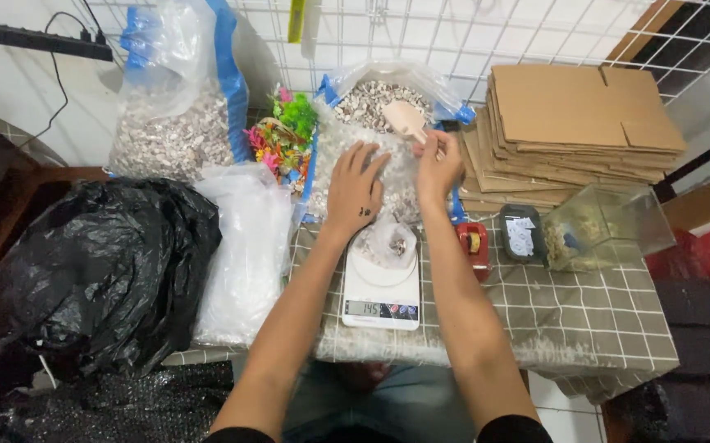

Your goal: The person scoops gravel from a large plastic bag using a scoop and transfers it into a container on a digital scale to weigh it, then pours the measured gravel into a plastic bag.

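Note:
My left hand (355,189) lies flat, fingers spread, on a clear plastic bag of small pale stones (355,152) at the back of the table. My right hand (438,164) grips the handle of a beige scoop (405,120) held over that bag. Just below my hands a small clear bag (389,242) with a little of the stones sits on a white digital kitchen scale (381,287) whose display is lit.
A stack of flat cardboard boxes (568,123) fills the back right. A red tape dispenser (474,244), a dark tray (522,234) and a clear box (601,226) sit right of the scale. Big stone bags (178,123), colourful plastic plants (281,135), a white bag (244,254) and a black bag (92,271) crowd the left.

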